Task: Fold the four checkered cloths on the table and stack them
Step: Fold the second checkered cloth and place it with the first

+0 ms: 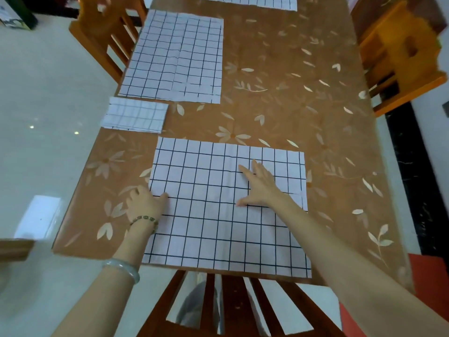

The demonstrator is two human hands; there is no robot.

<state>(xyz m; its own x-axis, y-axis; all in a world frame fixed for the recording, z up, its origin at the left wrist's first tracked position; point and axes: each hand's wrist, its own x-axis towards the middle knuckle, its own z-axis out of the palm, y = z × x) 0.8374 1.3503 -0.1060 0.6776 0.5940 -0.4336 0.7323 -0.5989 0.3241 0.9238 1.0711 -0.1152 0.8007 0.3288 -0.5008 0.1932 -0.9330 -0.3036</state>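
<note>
1. Our left hand [145,203] pinches the near cloth [206,239] at its left edge; the long axis runs rightward from that pinch.
2. Our right hand [260,183], fingers spread, presses flat mid-cloth, nearer the likely fold line.

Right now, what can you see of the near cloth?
The near cloth is white fabric with a dark grid. It is rectangular and lies spread flat on the table along its near edge, with faint vertical creases. The left hand pinches its left edge, thumb on top. The right hand lies flat on it, fingers spread, right of centre.
</note>
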